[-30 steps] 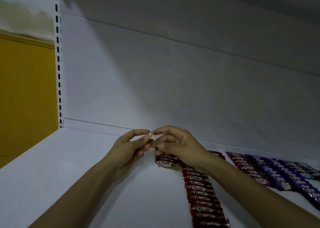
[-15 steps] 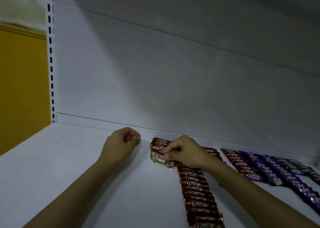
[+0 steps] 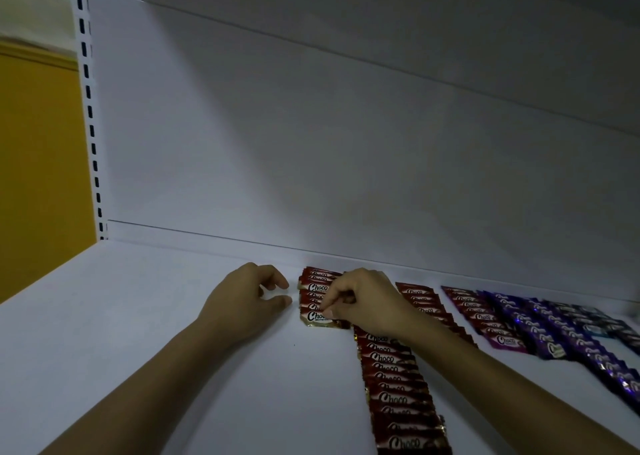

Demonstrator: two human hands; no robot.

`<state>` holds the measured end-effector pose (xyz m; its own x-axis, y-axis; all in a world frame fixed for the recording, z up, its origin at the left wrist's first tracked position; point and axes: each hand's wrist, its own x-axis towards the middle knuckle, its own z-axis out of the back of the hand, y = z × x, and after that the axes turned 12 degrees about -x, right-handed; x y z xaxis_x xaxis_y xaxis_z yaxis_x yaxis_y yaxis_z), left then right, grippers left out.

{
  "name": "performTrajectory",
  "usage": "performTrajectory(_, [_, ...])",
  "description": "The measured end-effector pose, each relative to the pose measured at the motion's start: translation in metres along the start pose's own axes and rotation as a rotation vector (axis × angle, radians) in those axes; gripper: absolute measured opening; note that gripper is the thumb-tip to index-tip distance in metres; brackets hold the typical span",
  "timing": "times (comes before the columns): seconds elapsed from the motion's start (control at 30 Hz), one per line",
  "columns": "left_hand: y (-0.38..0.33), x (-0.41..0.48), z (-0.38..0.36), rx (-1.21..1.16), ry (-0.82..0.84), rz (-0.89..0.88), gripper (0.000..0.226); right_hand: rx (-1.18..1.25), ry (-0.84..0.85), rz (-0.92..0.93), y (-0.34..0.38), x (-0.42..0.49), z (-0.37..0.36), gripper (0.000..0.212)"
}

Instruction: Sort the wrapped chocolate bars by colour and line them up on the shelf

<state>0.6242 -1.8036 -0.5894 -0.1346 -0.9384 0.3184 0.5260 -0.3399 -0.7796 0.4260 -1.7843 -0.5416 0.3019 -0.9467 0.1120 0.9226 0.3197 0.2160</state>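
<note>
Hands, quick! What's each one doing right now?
Left hand: loosely curled, holding nothing, resting on the shelf.
Right hand: pinching a red Choco bar.

White "Choco" lettering and gold edges mark the red foil-wrapped chocolate bars (image 3: 398, 385) on the plain white metal shelf (image 3: 138, 316). Other rows show magenta-wrapped bars (image 3: 485, 319), glossy purple-wrapped bars (image 3: 540, 326) and dark teal-wrapped bars (image 3: 595, 323). The white steel upright (image 3: 90, 125) has a column of black slots; the painted wall (image 3: 38, 177) is mustard yellow below a pale band.
</note>
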Motion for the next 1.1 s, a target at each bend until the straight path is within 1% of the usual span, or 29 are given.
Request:
performTrajectory(0.2, [0.003, 0.000, 0.002, 0.102, -0.031, -0.038, 0.017, 0.021, -0.043, 0.024, -0.003, 0.000, -0.003, 0.006])
performTrajectory(0.3, [0.002, -0.001, 0.002, 0.156, -0.024, -0.048, 0.025, 0.025, -0.076, 0.035, -0.006, 0.000, -0.006, 0.005])
performTrajectory(0.37, [0.002, -0.002, 0.000, 0.188, 0.022, -0.060, 0.035, 0.061, -0.119, 0.028, -0.009, 0.001, -0.006, 0.005])
performTrajectory(0.47, [0.004, -0.002, -0.004, 0.309, 0.137, -0.084, 0.049, 0.136, -0.218, -0.025, -0.019, 0.001, 0.002, 0.008])
performTrajectory(0.57, [0.006, -0.003, -0.006, 0.374, 0.226, -0.061, 0.055, 0.138, -0.289, -0.089, -0.037, -0.003, 0.014, 0.013])
performTrajectory(0.63, [0.005, -0.003, -0.008, 0.398, 0.250, -0.044, 0.057, 0.081, -0.268, -0.113, -0.047, -0.008, 0.019, 0.019])
performTrajectory(0.73, [-0.002, -0.002, -0.012, 0.468, 0.291, -0.008, 0.056, -0.020, -0.139, -0.123, -0.054, -0.010, 0.018, 0.027])
performTrajectory(0.87, [-0.010, 0.003, -0.021, 0.503, 0.338, 0.025, 0.055, -0.137, -0.051, -0.096, -0.045, 0.000, 0.011, 0.031])
performTrajectory(0.93, [-0.010, 0.004, -0.025, 0.517, 0.355, 0.033, 0.057, -0.154, -0.049, -0.088, -0.041, 0.004, 0.008, 0.031])
performTrajectory(1.1, [-0.007, 0.003, -0.028, 0.522, 0.315, 0.013, 0.056, -0.113, -0.112, -0.077, -0.041, 0.006, 0.002, 0.029])
